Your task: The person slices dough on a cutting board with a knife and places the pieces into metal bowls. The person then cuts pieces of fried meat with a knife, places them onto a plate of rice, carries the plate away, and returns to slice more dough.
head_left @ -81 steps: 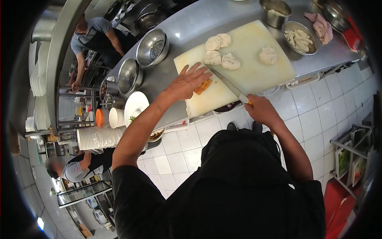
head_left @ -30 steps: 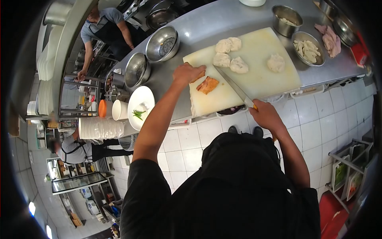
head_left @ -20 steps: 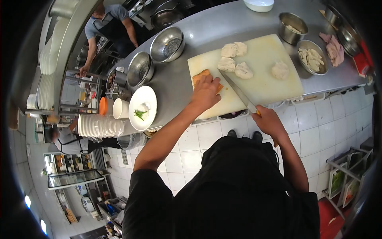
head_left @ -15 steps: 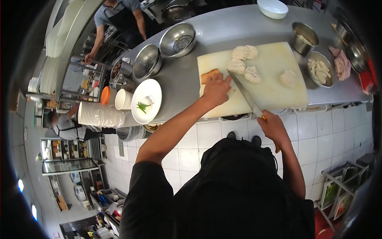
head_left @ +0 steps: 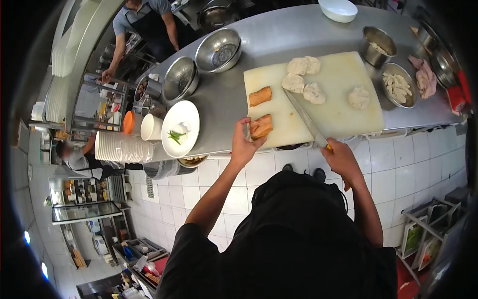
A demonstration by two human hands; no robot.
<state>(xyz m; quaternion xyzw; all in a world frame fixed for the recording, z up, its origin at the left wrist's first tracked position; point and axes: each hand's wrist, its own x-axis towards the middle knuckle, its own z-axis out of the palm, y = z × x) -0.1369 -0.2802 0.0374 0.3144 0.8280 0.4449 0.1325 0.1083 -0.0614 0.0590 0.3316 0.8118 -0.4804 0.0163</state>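
Observation:
A knife [head_left: 307, 115] lies low over the pale cutting board [head_left: 348, 119], its handle in my right hand [head_left: 342, 158], its tip by several pale, doughy lumps [head_left: 295, 83]. At the board's left edge my left hand [head_left: 244, 146] has thumb and fingers around the near orange-brown piece [head_left: 261, 126]. A second orange-brown piece [head_left: 260, 96] rests farther back on the board. One more pale lump [head_left: 358, 98] sits apart on the right.
Left of the board are a white plate [head_left: 180, 128] with green strips, two metal bowls [head_left: 218, 50] and stacked cups [head_left: 123, 146]. At right stand a bowl of pale strips [head_left: 397, 85], a metal pot [head_left: 378, 46] and a pink cloth [head_left: 424, 77]. A co-worker [head_left: 144, 22] is beyond the counter.
The orange-brown food, earlier mostly under my left hand, now shows as two separate pieces. My left hand has moved toward me, onto the near one. My right hand keeps the knife.

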